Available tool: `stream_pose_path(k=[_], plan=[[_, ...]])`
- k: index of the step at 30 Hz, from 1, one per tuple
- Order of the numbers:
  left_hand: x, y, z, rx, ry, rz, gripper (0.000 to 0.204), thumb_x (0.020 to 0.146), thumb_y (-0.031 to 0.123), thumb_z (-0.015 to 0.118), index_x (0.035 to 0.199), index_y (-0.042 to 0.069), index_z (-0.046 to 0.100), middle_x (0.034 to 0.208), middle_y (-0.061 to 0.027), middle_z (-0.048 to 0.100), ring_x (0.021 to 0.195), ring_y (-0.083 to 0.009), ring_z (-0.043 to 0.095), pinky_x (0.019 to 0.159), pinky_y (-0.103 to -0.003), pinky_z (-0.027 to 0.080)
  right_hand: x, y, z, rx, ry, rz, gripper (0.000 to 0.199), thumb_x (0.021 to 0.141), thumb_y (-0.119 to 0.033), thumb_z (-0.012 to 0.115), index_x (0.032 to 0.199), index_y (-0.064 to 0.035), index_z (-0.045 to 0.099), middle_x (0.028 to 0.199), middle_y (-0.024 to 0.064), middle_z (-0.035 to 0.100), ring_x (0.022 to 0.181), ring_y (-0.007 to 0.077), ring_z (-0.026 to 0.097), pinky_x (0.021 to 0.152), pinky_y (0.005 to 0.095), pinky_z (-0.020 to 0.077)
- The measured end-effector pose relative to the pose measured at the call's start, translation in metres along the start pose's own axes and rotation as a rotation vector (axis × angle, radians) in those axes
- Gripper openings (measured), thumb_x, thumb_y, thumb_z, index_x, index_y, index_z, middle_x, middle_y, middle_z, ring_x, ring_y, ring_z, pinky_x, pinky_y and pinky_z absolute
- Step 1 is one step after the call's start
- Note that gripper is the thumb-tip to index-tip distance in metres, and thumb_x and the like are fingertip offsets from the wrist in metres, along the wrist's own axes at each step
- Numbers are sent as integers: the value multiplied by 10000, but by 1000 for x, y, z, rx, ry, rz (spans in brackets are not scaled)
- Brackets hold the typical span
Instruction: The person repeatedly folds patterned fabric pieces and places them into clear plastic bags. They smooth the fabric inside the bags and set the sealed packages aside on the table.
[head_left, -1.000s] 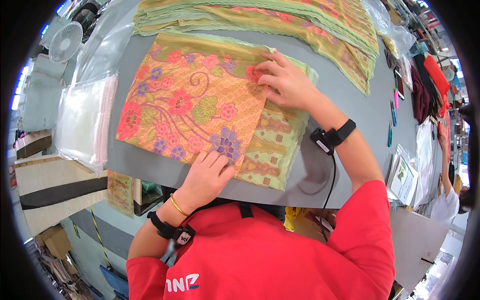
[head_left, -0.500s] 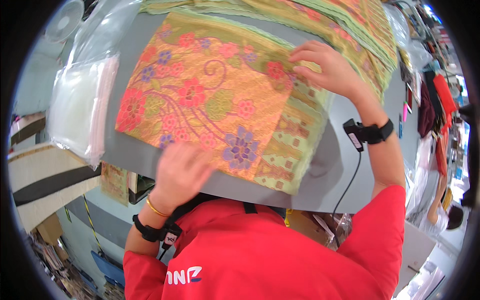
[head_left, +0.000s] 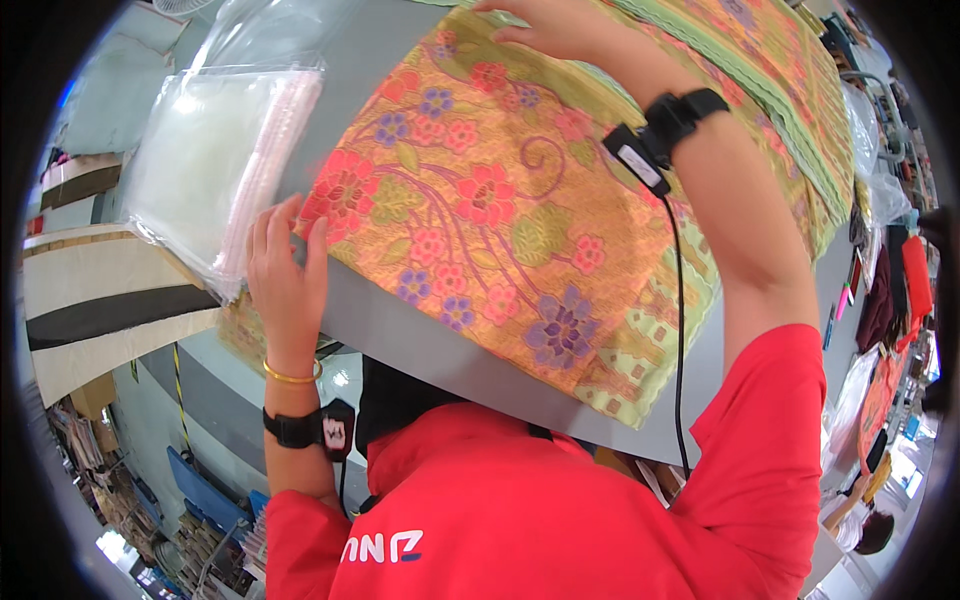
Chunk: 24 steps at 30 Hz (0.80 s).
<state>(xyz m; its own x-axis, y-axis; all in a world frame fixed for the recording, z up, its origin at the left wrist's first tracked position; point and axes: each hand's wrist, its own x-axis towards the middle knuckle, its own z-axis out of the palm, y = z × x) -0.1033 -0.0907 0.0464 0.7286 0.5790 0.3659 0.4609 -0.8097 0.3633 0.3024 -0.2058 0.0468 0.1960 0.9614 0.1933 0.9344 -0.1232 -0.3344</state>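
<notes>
The folded orange cloth printed with red and purple flowers [head_left: 500, 210] lies flat on the grey table [head_left: 420, 340], its long axis running from the near left corner away to the far right. The left hand [head_left: 285, 270] rests flat, fingers apart, on the near left corner beside a stack of clear plastic bags [head_left: 210, 160]. The right hand [head_left: 550, 25] presses open-palmed on the far edge; neither hand grips.

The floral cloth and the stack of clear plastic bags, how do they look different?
The floral cloth is orange with red, purple and green flowers; the stack of clear plastic bags is see-through and whitish. The cloth is larger and hangs over the grey table edge; the bags lie smaller at its left. The left hand touches both.
</notes>
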Motion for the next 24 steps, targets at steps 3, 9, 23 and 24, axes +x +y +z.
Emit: stream_pose_path(k=[3,9,23,24], plan=[[18,-30,12,115,-156,-170,370,903,265,792,1158,24,674,1015,-99,669,984,-305,627,852,-410,513,47,12,22,-85,-2,-131,329,876,-199,741,1173,-58,726,1154,212,724,1080,396,673,928,485,532],[52,-63,13,-199,-370,-202,298,881,260,815,909,23,635,855,-54,614,846,-202,600,750,-362,509,91,30,27,105,-230,8,286,826,-183,789,1040,-14,704,915,180,708,945,334,698,807,434,530],[-8,34,-64,-280,-180,438,125,870,-90,621,944,-16,552,1133,-196,682,1005,-363,667,903,-389,568,-118,-9,-85,200,55,68,252,859,39,686,1084,-65,735,1143,71,706,1085,277,659,914,349,527],[-25,43,-55,-273,-207,508,118,860,-84,616,943,-20,561,1139,-204,676,1036,-400,652,921,-409,565,-139,-11,-75,185,40,17,280,825,72,672,1065,-60,732,1128,66,702,1081,274,658,904,349,530]])
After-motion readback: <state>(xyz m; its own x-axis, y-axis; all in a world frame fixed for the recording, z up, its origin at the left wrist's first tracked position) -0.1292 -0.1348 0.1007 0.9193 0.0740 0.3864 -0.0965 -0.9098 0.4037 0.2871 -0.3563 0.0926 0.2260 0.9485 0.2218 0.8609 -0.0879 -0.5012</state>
